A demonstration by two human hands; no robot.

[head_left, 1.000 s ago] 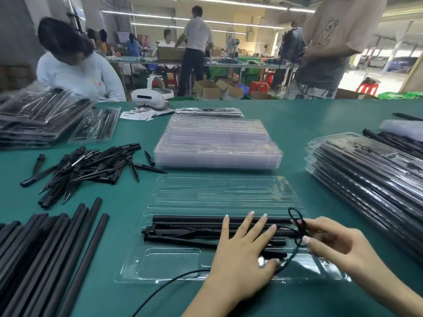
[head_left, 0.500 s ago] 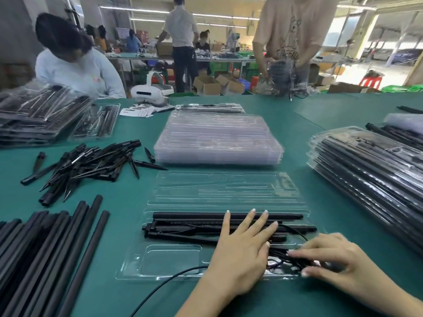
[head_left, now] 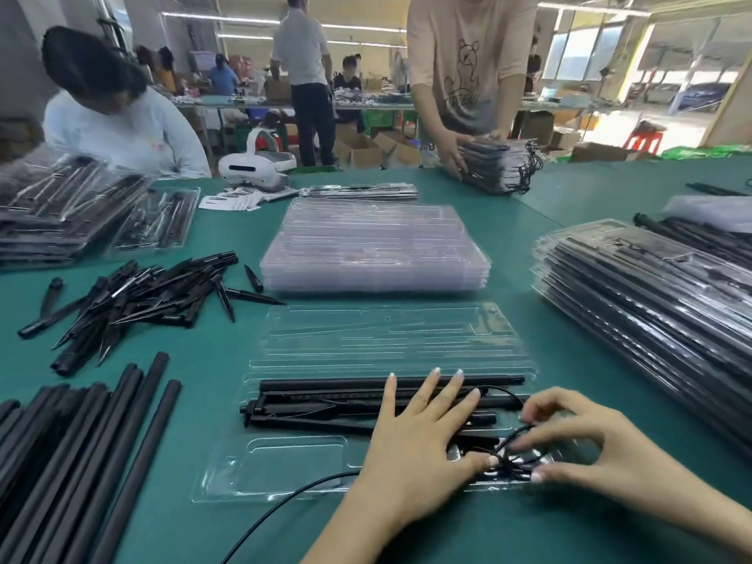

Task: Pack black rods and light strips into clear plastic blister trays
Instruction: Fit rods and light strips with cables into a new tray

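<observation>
An open clear tray lies flat on the green surface at the centre of the view, its hinged lid spread out toward 12 o'clock. In the tray's long slots lie a black rod and, just below it, light strips packed side by side.

The left hand lies flat on the rods and strips, fingers straight and spread toward 1 o'clock, thumb reaching toward 3 o'clock to touch a coiled black cable in the tray's lower right pocket. The right hand comes in from 4 o'clock with its fingers curled over that coil, thumb and fingertips pinching the cable loops. A loose run of the cable trails off the tray's near edge toward 7 o'clock.

At 9 o'clock from the tray sits a heap of black pointed stakes. At 8 o'clock a bundle of long black tubes lies parallel. At 12 o'clock, just beyond the lid, stands a stack of empty trays. At 3 o'clock a tall stack of filled trays rests on the surface, and another such stack sits at 10 o'clock. Farther off at 1 o'clock a standing person grips a pile of packed trays with both hands. A seated person bends over at 10 o'clock, beside a white headset.
</observation>
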